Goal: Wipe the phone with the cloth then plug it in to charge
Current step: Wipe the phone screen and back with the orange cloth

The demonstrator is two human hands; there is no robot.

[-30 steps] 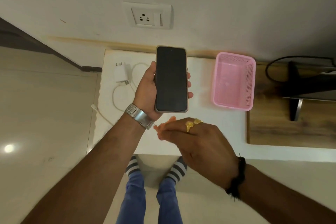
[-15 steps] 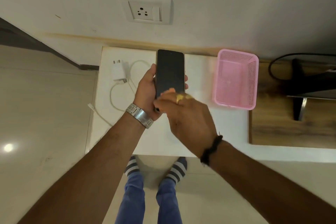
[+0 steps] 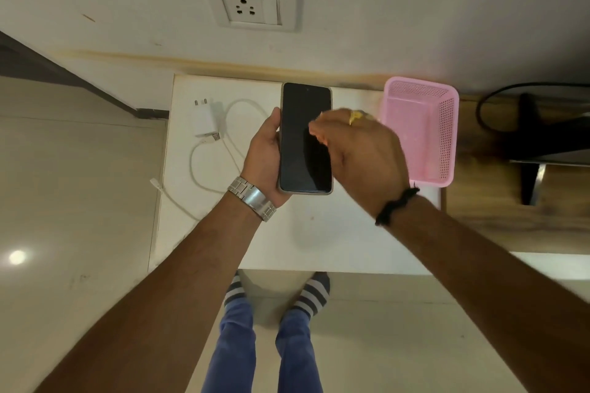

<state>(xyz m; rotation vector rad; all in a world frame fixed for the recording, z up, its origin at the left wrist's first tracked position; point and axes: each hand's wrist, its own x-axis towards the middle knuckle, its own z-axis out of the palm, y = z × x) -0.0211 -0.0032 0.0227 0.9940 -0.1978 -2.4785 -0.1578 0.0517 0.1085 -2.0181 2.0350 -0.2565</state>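
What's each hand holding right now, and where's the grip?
Left hand holds the phone by its long side edges. Right hand pinches a small orange cloth at its fingertips, against the screen.

- An off-white wall (image 3: 415,9) fills the top, with a white socket plate (image 3: 250,2) set in it.
- Below stands a white desk (image 3: 319,233); at its right edge a wooden surface (image 3: 510,217) adjoins.
- On the wood rests a dark stand (image 3: 530,153), perhaps a monitor's.
- The pale glossy floor (image 3: 79,201) reflects a bright light spot (image 3: 17,257).
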